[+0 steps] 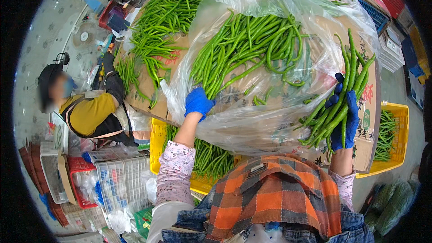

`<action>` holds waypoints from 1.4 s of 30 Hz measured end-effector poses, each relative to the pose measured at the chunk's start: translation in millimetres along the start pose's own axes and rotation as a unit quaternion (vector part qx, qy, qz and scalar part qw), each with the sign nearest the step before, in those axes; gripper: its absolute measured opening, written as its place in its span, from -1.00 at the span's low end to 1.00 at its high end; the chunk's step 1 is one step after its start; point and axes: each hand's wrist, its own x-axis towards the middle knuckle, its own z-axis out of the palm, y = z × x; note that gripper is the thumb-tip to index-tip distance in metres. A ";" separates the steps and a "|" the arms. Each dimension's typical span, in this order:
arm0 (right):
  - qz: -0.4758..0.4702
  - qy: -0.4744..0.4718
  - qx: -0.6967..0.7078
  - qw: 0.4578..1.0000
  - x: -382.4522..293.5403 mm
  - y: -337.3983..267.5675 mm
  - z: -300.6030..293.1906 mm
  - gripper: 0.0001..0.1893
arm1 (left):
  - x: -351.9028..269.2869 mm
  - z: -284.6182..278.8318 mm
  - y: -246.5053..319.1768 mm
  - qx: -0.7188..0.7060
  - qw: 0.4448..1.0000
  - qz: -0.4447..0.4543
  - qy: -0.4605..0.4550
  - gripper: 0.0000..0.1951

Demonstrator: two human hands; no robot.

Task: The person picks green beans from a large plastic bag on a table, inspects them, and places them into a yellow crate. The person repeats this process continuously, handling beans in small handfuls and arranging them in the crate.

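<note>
My right hand, in a blue glove with dark fingertips, grips a bunch of long green peppers at the right side of the cardboard-covered work surface. My left hand, also in a blue glove, rests at the lower left end of a larger pile of green peppers; whether its fingers close on any stems is hidden. That pile lies on clear plastic sheeting over printed cardboard. A few short pepper pieces lie on the sheeting between my hands.
Another green pepper heap covers the upper left cardboard. Yellow crates holding peppers stand at the right and below the near edge. A co-worker is at the left, one dark-sleeved arm by the peppers. White and red baskets stand lower left.
</note>
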 end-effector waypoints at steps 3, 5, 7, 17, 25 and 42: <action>0.008 0.014 -0.018 1.000 0.1 4.0 -5.4 -0.42 | 1.1 -4.2 0.9 -0.016 1.000 -0.012 -0.012 -0.43; 0.014 0.024 -0.027 0.999 -1.0 5.5 -2.4 -0.42 | -0.5 -19.0 5.9 -0.038 0.999 -0.006 -0.017 -0.44; 0.017 0.024 -0.033 0.999 -1.8 6.9 0.4 -0.42 | -4.2 -43.4 17.1 -0.060 0.998 0.011 -0.015 -0.45; 0.074 0.011 -0.074 0.994 -1.8 26.5 5.7 -0.40 | -4.8 -40.0 27.9 -0.511 0.806 -0.080 -0.287 -0.78; 0.234 0.017 -0.076 0.969 -3.7 67.3 18.8 -0.49 | -44.4 -69.6 88.5 -0.694 0.644 -0.090 -0.310 -0.77; 0.298 0.034 0.022 0.954 -6.0 117.9 10.8 -0.57 | -151.5 -74.3 134.3 -0.556 0.780 0.056 -0.280 -0.34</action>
